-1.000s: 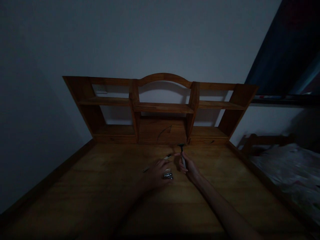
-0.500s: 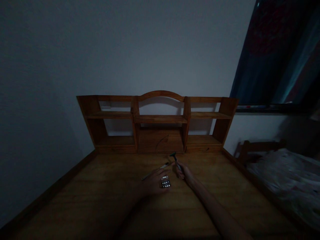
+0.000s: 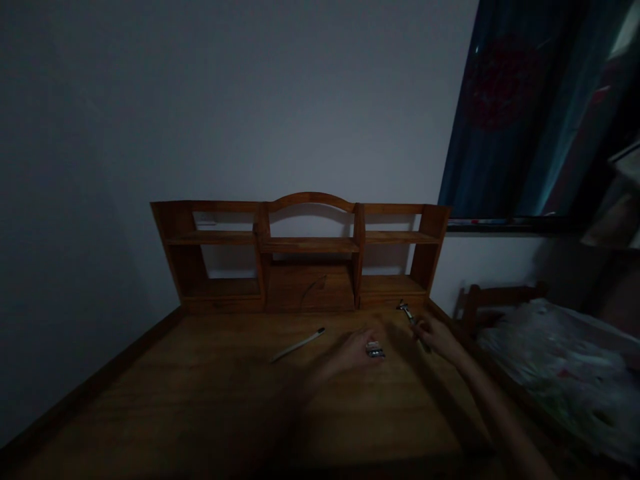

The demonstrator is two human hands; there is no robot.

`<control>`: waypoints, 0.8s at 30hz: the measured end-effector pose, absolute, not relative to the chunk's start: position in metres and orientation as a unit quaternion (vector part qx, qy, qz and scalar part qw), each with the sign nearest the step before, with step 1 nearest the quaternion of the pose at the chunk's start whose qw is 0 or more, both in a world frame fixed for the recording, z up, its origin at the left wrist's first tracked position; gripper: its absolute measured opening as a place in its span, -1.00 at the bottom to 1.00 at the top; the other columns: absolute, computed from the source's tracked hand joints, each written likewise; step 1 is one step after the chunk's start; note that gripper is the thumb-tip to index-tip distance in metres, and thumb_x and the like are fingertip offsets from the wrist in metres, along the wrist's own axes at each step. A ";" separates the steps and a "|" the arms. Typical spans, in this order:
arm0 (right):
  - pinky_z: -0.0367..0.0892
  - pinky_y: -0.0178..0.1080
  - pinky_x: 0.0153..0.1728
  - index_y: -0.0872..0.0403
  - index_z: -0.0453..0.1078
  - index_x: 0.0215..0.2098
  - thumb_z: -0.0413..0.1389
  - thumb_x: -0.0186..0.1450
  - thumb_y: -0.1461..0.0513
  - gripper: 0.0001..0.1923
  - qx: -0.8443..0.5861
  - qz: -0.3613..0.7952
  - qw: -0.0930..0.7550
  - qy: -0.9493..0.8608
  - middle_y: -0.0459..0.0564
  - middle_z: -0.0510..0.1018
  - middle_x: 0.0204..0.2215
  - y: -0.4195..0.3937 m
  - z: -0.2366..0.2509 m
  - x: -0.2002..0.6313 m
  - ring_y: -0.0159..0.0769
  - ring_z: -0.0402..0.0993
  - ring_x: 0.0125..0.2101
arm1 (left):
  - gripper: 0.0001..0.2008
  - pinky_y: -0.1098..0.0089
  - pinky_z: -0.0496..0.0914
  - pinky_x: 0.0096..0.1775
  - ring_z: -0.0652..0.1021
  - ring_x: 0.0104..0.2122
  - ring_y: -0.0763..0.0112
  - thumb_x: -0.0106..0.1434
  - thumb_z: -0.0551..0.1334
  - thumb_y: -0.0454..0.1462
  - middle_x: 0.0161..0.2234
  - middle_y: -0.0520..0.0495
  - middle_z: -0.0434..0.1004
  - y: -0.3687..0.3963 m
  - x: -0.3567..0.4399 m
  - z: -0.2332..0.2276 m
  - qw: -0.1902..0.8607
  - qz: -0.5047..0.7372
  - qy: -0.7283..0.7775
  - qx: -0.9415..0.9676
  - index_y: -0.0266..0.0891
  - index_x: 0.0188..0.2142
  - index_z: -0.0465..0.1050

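razor in right hand — no legible writing

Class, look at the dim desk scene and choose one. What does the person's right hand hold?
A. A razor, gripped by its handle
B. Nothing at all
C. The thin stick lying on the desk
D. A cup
A. The right hand grips the handle of a razor, its head pointing up and left toward the shelf unit; the thin stick lies apart on the desk, left of both hands.

A wooden desk carries a shelf unit and a slim stick.
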State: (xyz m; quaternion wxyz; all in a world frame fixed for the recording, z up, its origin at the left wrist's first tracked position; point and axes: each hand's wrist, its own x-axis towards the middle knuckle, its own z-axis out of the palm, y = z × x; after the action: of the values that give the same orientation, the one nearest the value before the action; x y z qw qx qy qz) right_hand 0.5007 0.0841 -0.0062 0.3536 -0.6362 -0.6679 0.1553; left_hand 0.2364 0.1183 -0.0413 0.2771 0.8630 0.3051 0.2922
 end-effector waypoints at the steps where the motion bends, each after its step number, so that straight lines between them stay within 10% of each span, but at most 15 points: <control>1: 0.28 -0.29 -0.46 0.08 0.35 -0.40 0.00 0.22 -0.01 -0.66 -0.655 0.131 0.318 -0.673 0.01 0.56 -0.53 0.076 -0.011 0.517 -0.23 0.50 -0.48 | -0.39 0.27 0.35 -0.03 0.49 -0.12 0.15 -0.04 0.39 -0.19 -0.11 -0.14 0.51 0.119 0.259 -0.044 0.278 0.292 0.292 0.867 -0.22 0.03 0.36; 13: 0.33 -0.30 -0.41 0.11 0.55 -0.41 0.10 0.17 0.25 -0.83 -0.777 -0.015 0.220 -0.589 0.13 0.60 -0.48 0.019 -0.048 0.586 -0.10 0.56 -0.38 | -0.38 0.23 0.35 -0.02 0.44 -0.04 0.15 0.00 0.39 -0.22 -0.04 -0.18 0.46 0.115 0.391 -0.079 0.268 0.271 0.264 0.886 -0.24 0.06 0.28; 24: 0.28 -0.29 -0.25 0.15 0.49 -0.15 -0.02 0.33 0.24 -0.73 -0.788 -0.034 0.160 -0.593 0.18 0.53 -0.23 0.036 -0.057 0.565 -0.18 0.52 -0.24 | -0.63 0.20 0.16 0.15 0.29 0.15 0.17 0.24 0.18 -0.22 0.13 -0.17 0.30 0.142 0.278 -0.045 0.082 0.247 0.418 0.870 -0.17 0.05 0.33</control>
State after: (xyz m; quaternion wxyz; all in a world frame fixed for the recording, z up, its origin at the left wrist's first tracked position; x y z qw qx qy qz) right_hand 0.5648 0.0365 -0.0568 0.1604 -0.7884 -0.5929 -0.0339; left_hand 0.2780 0.1417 -0.0448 0.0816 0.8705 0.4180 0.2467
